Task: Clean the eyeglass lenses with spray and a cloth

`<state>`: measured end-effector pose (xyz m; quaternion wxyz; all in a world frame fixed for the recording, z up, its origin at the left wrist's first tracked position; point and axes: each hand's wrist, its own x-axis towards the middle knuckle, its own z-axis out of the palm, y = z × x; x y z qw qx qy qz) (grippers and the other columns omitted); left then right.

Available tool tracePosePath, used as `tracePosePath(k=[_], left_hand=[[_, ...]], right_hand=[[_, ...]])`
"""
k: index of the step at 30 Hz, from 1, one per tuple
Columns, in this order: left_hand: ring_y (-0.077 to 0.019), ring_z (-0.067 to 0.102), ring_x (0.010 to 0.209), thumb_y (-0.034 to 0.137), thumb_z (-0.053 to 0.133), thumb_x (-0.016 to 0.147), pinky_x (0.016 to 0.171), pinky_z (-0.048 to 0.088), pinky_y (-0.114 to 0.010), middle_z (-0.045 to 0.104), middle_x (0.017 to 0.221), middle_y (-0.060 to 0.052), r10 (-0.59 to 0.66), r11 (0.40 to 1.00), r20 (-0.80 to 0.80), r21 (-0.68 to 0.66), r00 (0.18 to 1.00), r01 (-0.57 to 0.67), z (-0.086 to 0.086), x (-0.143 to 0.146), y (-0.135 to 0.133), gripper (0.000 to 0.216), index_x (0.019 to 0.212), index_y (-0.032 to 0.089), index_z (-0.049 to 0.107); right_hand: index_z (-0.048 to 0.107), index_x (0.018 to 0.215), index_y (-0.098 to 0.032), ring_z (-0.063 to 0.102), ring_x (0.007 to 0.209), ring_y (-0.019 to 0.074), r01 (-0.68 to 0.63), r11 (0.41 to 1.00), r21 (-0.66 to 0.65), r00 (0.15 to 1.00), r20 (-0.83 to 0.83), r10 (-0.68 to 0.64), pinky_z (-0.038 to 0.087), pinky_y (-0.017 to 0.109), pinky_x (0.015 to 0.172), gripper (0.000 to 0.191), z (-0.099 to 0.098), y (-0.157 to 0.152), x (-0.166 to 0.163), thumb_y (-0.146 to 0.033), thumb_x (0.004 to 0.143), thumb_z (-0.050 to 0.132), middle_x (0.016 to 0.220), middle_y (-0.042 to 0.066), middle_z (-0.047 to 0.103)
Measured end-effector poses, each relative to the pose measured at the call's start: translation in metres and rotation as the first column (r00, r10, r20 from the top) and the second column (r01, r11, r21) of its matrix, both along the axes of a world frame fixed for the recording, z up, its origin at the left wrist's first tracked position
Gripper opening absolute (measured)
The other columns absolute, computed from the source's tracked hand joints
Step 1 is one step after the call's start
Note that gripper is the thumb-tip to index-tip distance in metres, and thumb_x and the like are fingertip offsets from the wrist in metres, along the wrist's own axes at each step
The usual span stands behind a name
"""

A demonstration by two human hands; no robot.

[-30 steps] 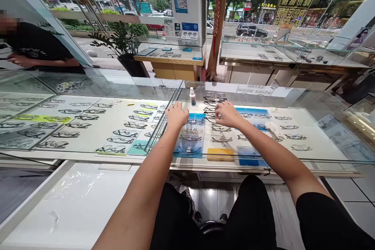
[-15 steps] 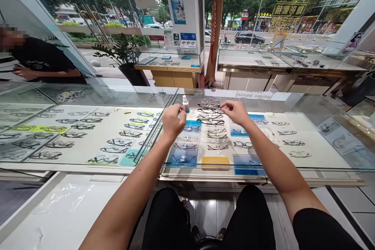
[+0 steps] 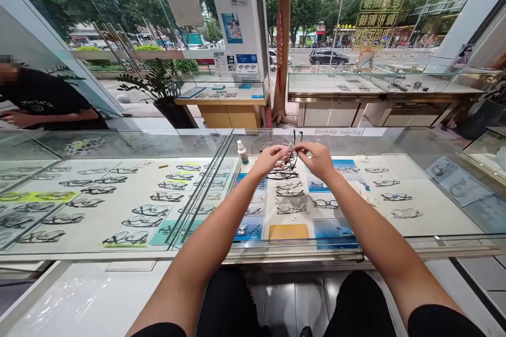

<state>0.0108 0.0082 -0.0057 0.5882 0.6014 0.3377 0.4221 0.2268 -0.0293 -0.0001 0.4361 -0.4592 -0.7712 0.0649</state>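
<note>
A pair of dark-framed eyeglasses (image 3: 293, 137) is raised on end above the glass counter, with one part standing up over my fingers. My left hand (image 3: 272, 160) pinches it from the left, and my right hand (image 3: 316, 159) pinches it from the right. Which part each hand grips is mostly hidden by the fingers. Below them, a black pair of glasses (image 3: 283, 174) lies on the counter with other frames partly covered by my hands. A small white spray bottle (image 3: 242, 154) stands left of my left hand.
Rows of spectacles (image 3: 150, 209) lie inside the glass display case (image 3: 443, 210), on white and blue panels. A yellow pad (image 3: 288, 231) sits near its front edge. A person in black (image 3: 47, 96) leans at the far left. My knees are under the counter.
My left hand has moved right, towards my right hand. The eyeglasses have been lifted from the row and are now between both hands. The view has tilted slightly upwards.
</note>
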Motion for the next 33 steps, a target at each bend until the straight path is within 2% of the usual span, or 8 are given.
tracePosePath(k=[5, 10, 14, 16, 19, 23, 28, 33], left_hand=[[-0.0144, 0.068, 0.084, 0.063, 0.104, 0.063, 0.071, 0.052, -0.026, 0.077, 0.1, -0.007, -0.065, 0.987, 0.054, -0.146, 0.996, 0.072, -0.009, -0.001, 0.003, 0.062, 0.098, 0.017, 0.08], [-0.0127, 0.065, 0.076, 0.057, 0.105, 0.063, 0.074, 0.053, -0.028, 0.076, 0.089, -0.005, -0.058, 0.986, 0.053, -0.154, 0.997, 0.065, -0.017, 0.002, 0.005, 0.058, 0.093, 0.016, 0.078], [-0.0138, 0.066, 0.077, 0.056, 0.105, 0.059, 0.077, 0.055, -0.03, 0.075, 0.084, -0.004, -0.001, 0.99, 0.082, -0.142, 0.997, 0.013, -0.018, 0.005, 0.006, 0.057, 0.085, 0.016, 0.075], [-0.0146, 0.068, 0.078, 0.057, 0.106, 0.057, 0.077, 0.056, -0.031, 0.075, 0.084, -0.004, 0.039, 0.992, 0.105, -0.127, 0.994, -0.026, -0.016, 0.005, 0.006, 0.058, 0.083, 0.017, 0.074], [-0.0155, 0.069, 0.078, 0.058, 0.105, 0.056, 0.075, 0.056, -0.031, 0.076, 0.082, -0.004, 0.074, 0.993, 0.106, -0.104, 0.992, -0.063, -0.013, 0.004, 0.005, 0.059, 0.084, 0.017, 0.073], [-0.0176, 0.072, 0.078, 0.058, 0.104, 0.06, 0.075, 0.057, -0.032, 0.076, 0.081, -0.004, 0.079, 0.995, 0.055, -0.069, 0.995, -0.076, -0.011, 0.004, 0.004, 0.057, 0.087, 0.017, 0.074], [-0.0205, 0.074, 0.08, 0.061, 0.102, 0.061, 0.075, 0.058, -0.034, 0.075, 0.079, -0.004, 0.056, 0.996, 0.012, -0.072, 0.998, -0.055, -0.01, 0.004, 0.001, 0.057, 0.088, 0.018, 0.074], [-0.0172, 0.069, 0.08, 0.054, 0.103, 0.06, 0.072, 0.052, -0.028, 0.074, 0.082, -0.002, 0.074, 0.995, 0.009, -0.062, 0.997, -0.074, -0.003, 0.001, -0.002, 0.052, 0.085, 0.019, 0.075]], right_hand=[[0.082, 0.112, -0.025, 0.077, 0.094, 0.0251, -0.013, 1.0, 0.01, 1.0, 0.016, 0.013, 0.05, 0.038, 0.092, 0.028, -0.007, 0.001, -0.001, -0.027, 0.103, 0.055, 0.113, 0.008, 0.086], [0.081, 0.11, -0.025, 0.076, 0.098, 0.0263, -0.015, 1.0, -0.019, 1.0, 0.011, 0.015, 0.051, 0.041, 0.096, 0.028, -0.008, -0.001, -0.002, -0.027, 0.102, 0.054, 0.114, 0.009, 0.086], [0.076, 0.103, -0.025, 0.074, 0.096, 0.0256, -0.082, 0.996, -0.043, 0.984, -0.165, 0.074, 0.053, 0.04, 0.092, 0.023, -0.009, -0.002, -0.006, -0.036, 0.103, 0.056, 0.111, 0.009, 0.083], [0.07, 0.107, -0.026, 0.072, 0.088, 0.0235, -0.131, 0.986, -0.1, 0.924, -0.373, 0.085, 0.054, 0.04, 0.088, 0.023, -0.01, 0.0, -0.009, -0.047, 0.102, 0.062, 0.107, 0.008, 0.082], [0.067, 0.11, -0.026, 0.069, 0.082, 0.0217, -0.246, 0.942, -0.23, 0.787, -0.614, 0.056, 0.055, 0.038, 0.084, 0.042, -0.013, 0.006, -0.011, -0.063, 0.091, 0.075, 0.098, 0.005, 0.079], [0.075, 0.097, -0.024, 0.065, 0.087, 0.0207, -0.336, 0.875, -0.347, 0.732, -0.682, 0.011, 0.05, 0.033, 0.078, 0.05, -0.016, 0.015, -0.011, -0.069, 0.077, 0.085, 0.093, 0.003, 0.075], [0.076, 0.086, -0.023, 0.062, 0.086, 0.018, -0.459, 0.797, -0.393, 0.628, -0.778, -0.022, 0.047, 0.03, 0.075, 0.049, -0.019, 0.017, -0.012, -0.065, 0.068, 0.093, 0.089, 0.002, 0.074], [0.074, 0.08, -0.022, 0.063, 0.084, 0.0168, -0.573, 0.719, -0.392, 0.525, -0.85, -0.045, 0.048, 0.028, 0.073, 0.047, -0.015, 0.015, -0.011, -0.058, 0.063, 0.098, 0.088, 0.004, 0.074]])
